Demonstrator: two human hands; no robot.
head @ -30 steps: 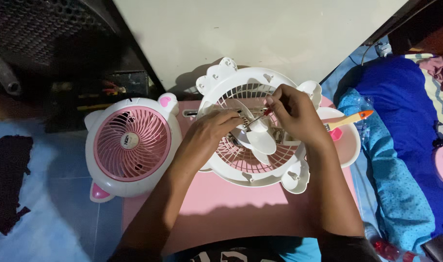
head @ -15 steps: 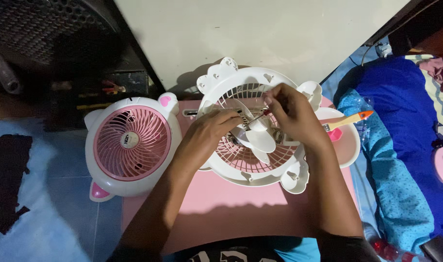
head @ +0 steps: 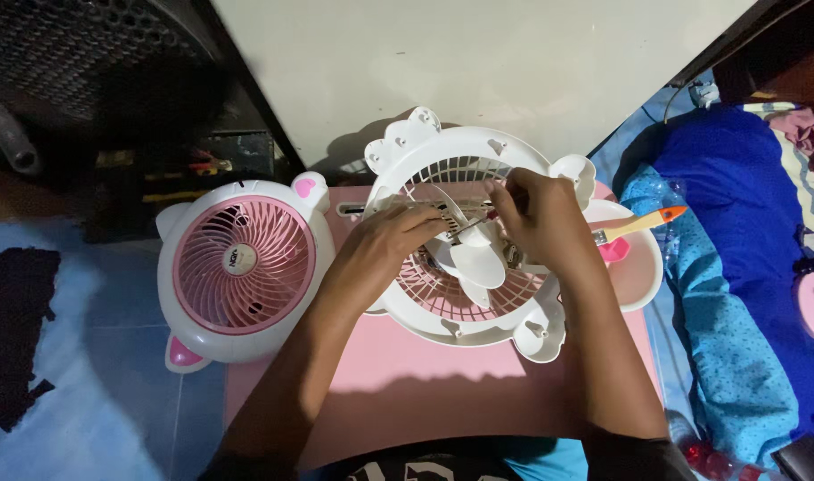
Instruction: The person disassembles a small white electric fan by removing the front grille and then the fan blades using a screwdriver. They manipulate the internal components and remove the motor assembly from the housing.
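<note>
From my feed, a plain off-white wall panel (head: 478, 62) fills the top centre, lit brightly while the corners fall into shadow. Below it sits a small pink table (head: 425, 374), its surface crossed by a hard-edged shadow. On the left I see pale blue floor tiles (head: 148, 374) with a fluffy white rug (head: 41, 356) over them and a dark cloth (head: 15, 330) at the edge. Upper left is a black perforated mesh panel (head: 77, 44). To the right lies blue bedding (head: 745, 267), part patterned, part plain.
</note>
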